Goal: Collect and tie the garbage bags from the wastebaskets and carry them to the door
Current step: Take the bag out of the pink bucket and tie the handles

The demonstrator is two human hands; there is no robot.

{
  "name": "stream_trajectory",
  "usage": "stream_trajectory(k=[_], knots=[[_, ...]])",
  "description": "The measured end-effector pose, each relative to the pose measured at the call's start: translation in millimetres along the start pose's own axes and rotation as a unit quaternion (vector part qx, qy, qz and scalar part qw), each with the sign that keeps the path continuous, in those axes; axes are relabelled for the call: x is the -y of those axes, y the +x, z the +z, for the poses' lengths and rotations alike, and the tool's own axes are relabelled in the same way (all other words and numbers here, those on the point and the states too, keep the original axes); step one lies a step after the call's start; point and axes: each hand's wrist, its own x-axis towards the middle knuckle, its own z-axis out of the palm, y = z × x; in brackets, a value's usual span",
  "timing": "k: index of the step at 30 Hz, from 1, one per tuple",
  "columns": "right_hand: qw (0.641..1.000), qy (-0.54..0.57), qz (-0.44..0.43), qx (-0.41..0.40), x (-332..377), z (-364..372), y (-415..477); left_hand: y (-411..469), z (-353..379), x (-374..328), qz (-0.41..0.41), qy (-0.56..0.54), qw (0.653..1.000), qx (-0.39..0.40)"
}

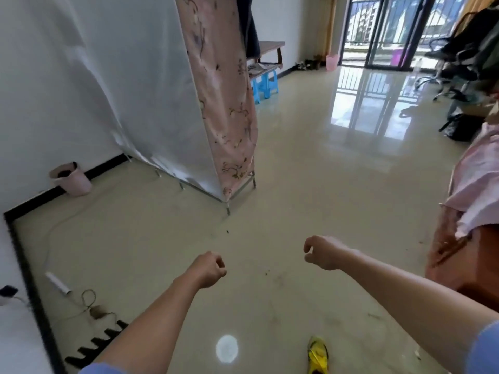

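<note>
Head view: two bare hands reach out over the tiled floor [297, 190]. Each arm ends in a blue sleeve [486, 349] that is cut off at the bottom edge. The left hand [209, 269] is balled into a tight fist with nothing in it. The right hand [322, 252] has its fingers loosely curled, thumb apart from them, and also grips nothing. Both hang above bare tile, well apart from either bin.

Two wastebaskets show. The near wastebasket [71, 180], pink, stands at the floor's left edge against the black baseboard. Something dark lies in its mouth, but I cannot tell whether it is a bag. The far wastebasket [331, 62], also pink, stands at the floor's far edge just beside the glass door [378, 31], and its inside is too small to make out. One black bag [459, 128] lies near the floor's right edge, below an office chair [456, 49]. It is blurred, so I cannot tell if it is tied.

A fabric wardrobe [216, 90] stands along the left edge between the two bins and partly hides two blue stools [266, 83] behind it. A bed [475, 184] with a pink sheet is cut off by the right edge. Toward the floor's near left corner lie one white tube [58, 282], one looped cord [90, 300] and a black toothed object [94, 344] that is hard to make out. One yellow item [318, 354] is cut off at the bottom edge.
</note>
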Motion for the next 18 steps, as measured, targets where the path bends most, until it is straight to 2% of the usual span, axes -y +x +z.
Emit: stream_trajectory(k=[4, 12, 18], knots=[[0.996, -0.036, -0.080, 0.010, 44.9, -34.5, 108.1, 63.1, -42.6, 22.8, -0.063, -0.032, 0.997, -0.017], [0.976, -0.101, -0.187, 0.045, 162.3, -126.8, 318.2, 167.0, -155.0, 61.7, -0.164, -0.128, 0.971, -0.119], [0.948, -0.142, -0.274, 0.080, 290.9, -135.0, 433.2, 217.4, -207.7, 140.4, -0.249, -0.182, 0.943, -0.127]])
